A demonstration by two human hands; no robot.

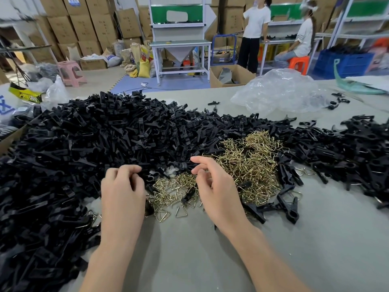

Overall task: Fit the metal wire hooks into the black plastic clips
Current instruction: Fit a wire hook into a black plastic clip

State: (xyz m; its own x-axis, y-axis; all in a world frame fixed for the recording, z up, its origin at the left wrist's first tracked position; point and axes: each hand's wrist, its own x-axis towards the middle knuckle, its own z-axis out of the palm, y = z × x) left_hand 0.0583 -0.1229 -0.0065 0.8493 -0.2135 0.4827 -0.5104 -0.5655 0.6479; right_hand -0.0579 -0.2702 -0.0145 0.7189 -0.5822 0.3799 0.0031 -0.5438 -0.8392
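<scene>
The left hand [123,190] hung with fingers curled down into the near edge of the clips [94,144]; its tips were buried among them, so whether it held one I cannot tell; the right hand [216,190] hovered just beside it over the hooks [248,165], fingers loosely bent, thumb and forefinger apart with nothing plainly between them; the hooks lay in a brassy tangle between the two hands and out to the right, ringed by the black heap that spread across the table [210,260] to left, far side and right; the hooks looked light, thin and stiff, and likely to snag one another, so one was best pinched by a straight side of its triangle and shaken loose; the clips looked light, rigid and smooth, best held by the flat body with the notched end left free for the wire
</scene>
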